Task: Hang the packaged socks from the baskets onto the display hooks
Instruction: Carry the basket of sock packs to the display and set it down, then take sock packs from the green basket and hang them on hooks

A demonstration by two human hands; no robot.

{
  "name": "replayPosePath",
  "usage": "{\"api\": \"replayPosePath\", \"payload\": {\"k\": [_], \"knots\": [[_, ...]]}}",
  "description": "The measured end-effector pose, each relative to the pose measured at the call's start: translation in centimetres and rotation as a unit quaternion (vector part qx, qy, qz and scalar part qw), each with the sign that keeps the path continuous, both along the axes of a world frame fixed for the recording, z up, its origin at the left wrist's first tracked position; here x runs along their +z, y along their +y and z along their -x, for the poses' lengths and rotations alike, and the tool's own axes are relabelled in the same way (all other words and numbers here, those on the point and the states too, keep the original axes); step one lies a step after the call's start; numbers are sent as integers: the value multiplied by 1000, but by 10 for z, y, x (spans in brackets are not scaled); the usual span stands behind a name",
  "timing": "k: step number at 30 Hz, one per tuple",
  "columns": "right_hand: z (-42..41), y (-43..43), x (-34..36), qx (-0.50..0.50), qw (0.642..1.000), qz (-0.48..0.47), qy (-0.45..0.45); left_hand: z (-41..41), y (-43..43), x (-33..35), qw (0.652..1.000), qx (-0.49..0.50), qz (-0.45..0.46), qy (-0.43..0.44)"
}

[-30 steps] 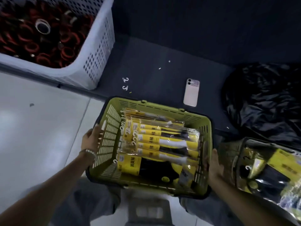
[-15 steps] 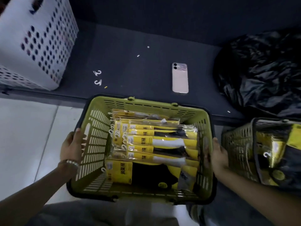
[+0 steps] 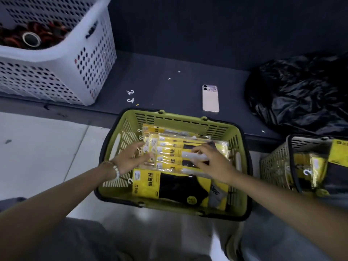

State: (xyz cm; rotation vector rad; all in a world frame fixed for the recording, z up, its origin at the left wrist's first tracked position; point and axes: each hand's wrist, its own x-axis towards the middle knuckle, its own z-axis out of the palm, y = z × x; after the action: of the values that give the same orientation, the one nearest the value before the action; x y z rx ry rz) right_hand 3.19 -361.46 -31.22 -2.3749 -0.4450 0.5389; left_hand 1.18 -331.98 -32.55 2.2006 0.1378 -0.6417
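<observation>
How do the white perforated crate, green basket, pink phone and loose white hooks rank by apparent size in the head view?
1. the green basket and the white perforated crate, unranked: they look alike, and the crate is cropped and farther off
2. the pink phone
3. the loose white hooks

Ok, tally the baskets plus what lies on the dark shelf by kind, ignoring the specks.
Green plastic shopping baskets: 2
White perforated plastic crate: 1
Pink smartphone: 1
Black plastic bag: 1
Loose white plastic hooks: 2
Total: 7
</observation>
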Motion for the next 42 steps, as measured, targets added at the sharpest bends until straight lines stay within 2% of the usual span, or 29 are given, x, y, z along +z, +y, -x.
{"api": "replayPosePath", "payload": {"k": [1,3,7,11,15,17,19,22,25,28,30,33,38,42], "knots": [[4,7,-4,47,998,22,38,5,-2,-6,998,-14,-3,67],[8,18,-13,103,990,86,36,19,-3,-17,991,-20,-36,129],[12,35,-22,126,976,163,72,37,-2,-26,995,39,-48,79],[17,45,-21,163,960,225,45,45,-11,-14,998,-9,-56,18],[15,38,-14,133,971,194,-42,42,-22,-3,999,49,13,20],[16,33,-16,120,970,207,-44,40,-27,-4,997,63,16,35],[14,28,-21,118,969,217,-4,41,-31,-7,995,71,20,63],[9,24,-14,75,986,130,72,41,-29,-4,991,83,18,99],[0,25,7,3,998,1,60,30,-27,15,978,181,52,85],[-14,30,50,-96,980,-166,46,8,-30,48,936,277,204,74],[-24,33,84,-123,962,-241,25,-6,-35,79,913,254,310,69],[-40,45,140,-106,945,-308,9,-29,-42,131,902,194,385,-9],[-68,74,225,-94,925,-360,-79,-61,-33,228,892,204,347,-206],[-87,94,285,-128,894,-383,-195,-76,-17,281,861,214,338,-312]]}}
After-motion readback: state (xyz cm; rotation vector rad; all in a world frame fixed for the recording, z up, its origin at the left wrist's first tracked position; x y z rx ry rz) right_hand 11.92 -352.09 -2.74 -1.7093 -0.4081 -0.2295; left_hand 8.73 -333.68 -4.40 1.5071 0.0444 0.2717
